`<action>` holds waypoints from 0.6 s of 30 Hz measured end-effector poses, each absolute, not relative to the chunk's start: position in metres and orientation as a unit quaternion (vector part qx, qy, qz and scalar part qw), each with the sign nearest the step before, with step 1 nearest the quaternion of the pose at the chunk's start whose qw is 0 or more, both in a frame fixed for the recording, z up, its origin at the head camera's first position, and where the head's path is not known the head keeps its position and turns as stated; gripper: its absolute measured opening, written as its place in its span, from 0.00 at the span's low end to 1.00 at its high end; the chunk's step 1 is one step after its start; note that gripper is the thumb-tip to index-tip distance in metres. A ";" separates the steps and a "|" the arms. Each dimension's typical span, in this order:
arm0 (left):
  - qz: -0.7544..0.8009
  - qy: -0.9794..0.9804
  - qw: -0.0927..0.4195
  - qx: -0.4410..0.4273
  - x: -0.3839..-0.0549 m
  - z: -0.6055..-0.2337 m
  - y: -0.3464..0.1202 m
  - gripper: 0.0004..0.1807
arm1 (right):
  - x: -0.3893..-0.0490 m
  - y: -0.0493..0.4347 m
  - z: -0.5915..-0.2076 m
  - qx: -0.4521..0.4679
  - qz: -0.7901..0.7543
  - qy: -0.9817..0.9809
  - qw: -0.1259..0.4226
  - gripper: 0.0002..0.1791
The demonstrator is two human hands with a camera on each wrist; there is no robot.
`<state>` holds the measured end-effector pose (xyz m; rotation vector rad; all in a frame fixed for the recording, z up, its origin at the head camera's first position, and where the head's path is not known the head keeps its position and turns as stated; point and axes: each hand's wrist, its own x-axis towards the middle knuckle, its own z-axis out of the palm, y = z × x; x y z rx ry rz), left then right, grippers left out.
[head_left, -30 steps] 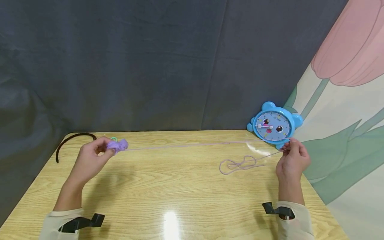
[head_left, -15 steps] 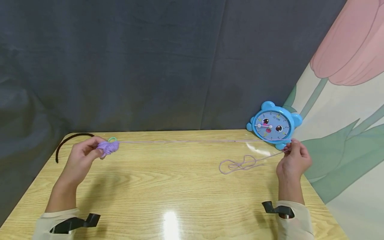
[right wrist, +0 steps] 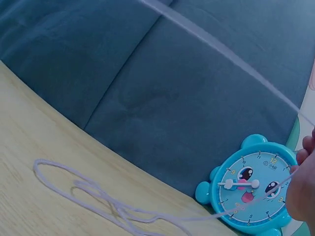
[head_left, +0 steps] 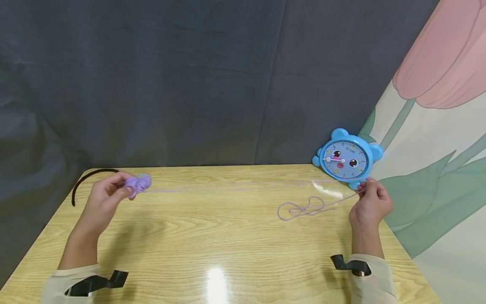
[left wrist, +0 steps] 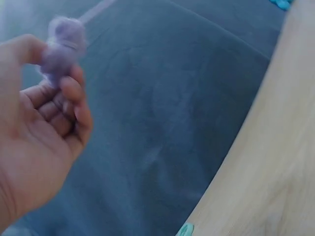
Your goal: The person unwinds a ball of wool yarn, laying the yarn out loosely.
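Purple strand point(right wrist: 216, 45) near a blue clock point(head_left: 343, 162)

The clock's readable numerals include 9, 10, 11 and 12; its logo point(right wrist: 269, 164) is too small to read. The left hand point(head_left: 102, 200) pinches a purple bundle point(head_left: 138, 184) above the table point(head_left: 228, 228). The strand stretches to the right hand point(head_left: 371, 207), gripped between fingertips. Loose loops point(head_left: 301, 209) lie near the clock.

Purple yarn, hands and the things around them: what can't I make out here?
Left wrist view: the purple yarn bundle is blurred, so its individual windings don't show.
Right wrist view: the right edge cuts off most of the right hand.
Head view: the black cord runs behind the left hand, which hides its right end.
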<state>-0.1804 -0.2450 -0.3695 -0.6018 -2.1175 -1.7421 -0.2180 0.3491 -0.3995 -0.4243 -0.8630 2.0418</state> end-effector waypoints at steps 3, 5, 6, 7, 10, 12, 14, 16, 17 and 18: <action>-0.452 -0.859 0.176 -0.162 -0.179 -0.368 -0.233 0.06 | -0.219 0.350 -0.402 -0.189 0.817 -0.360 0.410 0.04; -0.388 -0.893 0.169 -0.153 -0.179 -0.368 -0.226 0.06 | -0.219 0.350 -0.403 -0.211 0.815 -0.370 0.393 0.03; -0.373 -0.900 0.165 -0.151 -0.180 -0.369 -0.223 0.06 | -0.220 0.351 -0.403 -0.221 0.812 -0.377 0.387 0.03; -0.368 -0.903 0.160 -0.152 -0.180 -0.370 -0.221 0.06 | -0.220 0.350 -0.404 -0.229 0.808 -0.384 0.383 0.03; -0.375 -0.900 0.153 -0.160 -0.180 -0.372 -0.216 0.05 | -0.221 0.347 -0.402 -0.235 0.806 -0.394 0.375 0.04; -0.384 -0.896 0.151 -0.167 -0.181 -0.374 -0.214 0.05 | -0.222 0.341 -0.400 -0.223 0.809 -0.398 0.371 0.04; -0.392 -0.891 0.149 -0.175 -0.182 -0.375 -0.211 0.05 | -0.221 0.331 -0.398 -0.200 0.816 -0.401 0.366 0.04; -0.397 -0.888 0.148 -0.180 -0.183 -0.376 -0.209 0.04 | -0.222 0.317 -0.397 -0.166 0.818 -0.415 0.362 0.03; -0.399 -0.887 0.147 -0.180 -0.184 -0.377 -0.209 0.04 | -0.223 0.308 -0.396 -0.148 0.816 -0.427 0.359 0.04; -0.400 -0.887 0.145 -0.181 -0.184 -0.378 -0.208 0.04 | -0.223 0.299 -0.396 -0.129 0.814 -0.441 0.355 0.04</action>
